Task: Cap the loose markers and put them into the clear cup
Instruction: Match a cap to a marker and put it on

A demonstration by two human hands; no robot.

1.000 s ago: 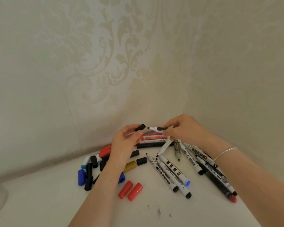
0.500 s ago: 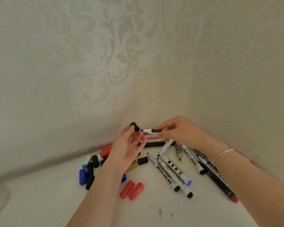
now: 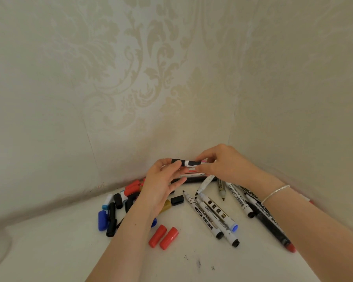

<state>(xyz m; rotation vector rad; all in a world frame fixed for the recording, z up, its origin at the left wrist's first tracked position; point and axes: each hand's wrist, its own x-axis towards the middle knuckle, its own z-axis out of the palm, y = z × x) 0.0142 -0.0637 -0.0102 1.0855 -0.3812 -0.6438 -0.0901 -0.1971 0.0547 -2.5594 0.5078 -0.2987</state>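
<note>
One marker (image 3: 192,163) is being capped over the table (image 3: 69,251).
Left hand (image 3: 163,186) pinches the black cap (image 3: 176,161) on; right hand (image 3: 222,163) grips the barrel. Next: press home, then find the cup, unseen.

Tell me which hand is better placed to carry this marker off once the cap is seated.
Right, probably. The right hand grips the marker by its barrel, while the left hand only pinches the black cap at the tip. No cup is clearly in view.
</note>
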